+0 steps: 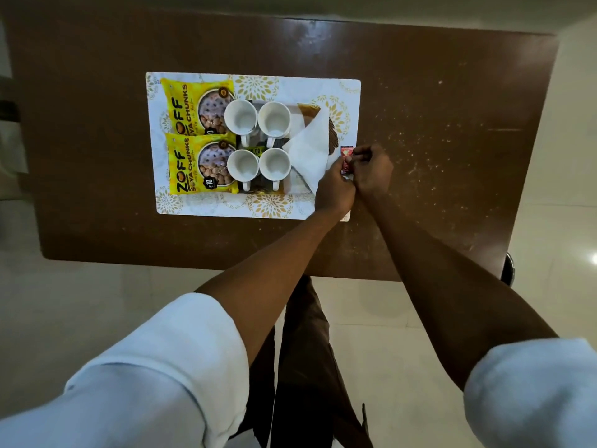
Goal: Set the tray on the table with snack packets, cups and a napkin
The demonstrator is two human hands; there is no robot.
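White sleeves [155, 367], speckled brown table [436, 124].

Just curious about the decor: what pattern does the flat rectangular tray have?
The white rectangular tray has gold floral medallions, clearest in the head view.

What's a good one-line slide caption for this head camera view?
Both hands place a small red sachet at the right edge of a tray holding four cups, two snack packets and a napkin.

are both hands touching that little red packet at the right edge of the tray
Touching. The head view shows the left hand and right hand pinching the small red packet between their fingertips, over the tray's right edge.
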